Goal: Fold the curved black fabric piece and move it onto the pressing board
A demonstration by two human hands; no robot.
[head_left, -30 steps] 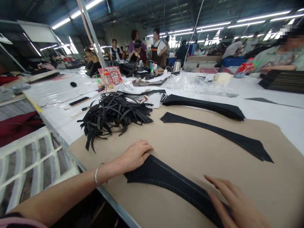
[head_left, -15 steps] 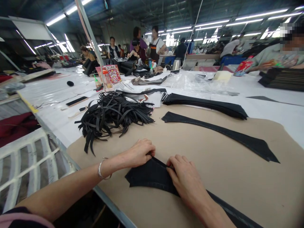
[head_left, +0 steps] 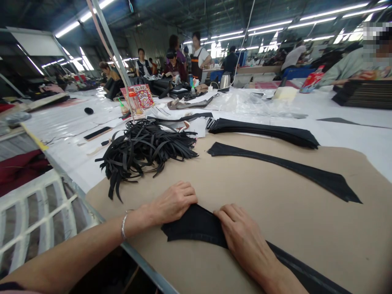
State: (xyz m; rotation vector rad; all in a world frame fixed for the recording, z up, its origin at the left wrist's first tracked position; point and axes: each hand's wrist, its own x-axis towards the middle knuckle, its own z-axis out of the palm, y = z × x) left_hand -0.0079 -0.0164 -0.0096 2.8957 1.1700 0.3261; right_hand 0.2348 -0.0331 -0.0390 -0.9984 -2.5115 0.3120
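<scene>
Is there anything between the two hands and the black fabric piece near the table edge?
Nothing visible is between them. The left hand and the right hand both rest directly on the black fabric piece, at its wide end. The pile of black strips lies apart, further back on the brown paper.

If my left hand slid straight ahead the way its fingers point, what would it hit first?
Probably the right hand: the left hand points right along the black fabric piece that both press, with little fabric between them.

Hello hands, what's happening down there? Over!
Left hand and right hand both pressing the black fabric piece. It lies flat on brown paper. Strap pile sits apart.
</scene>
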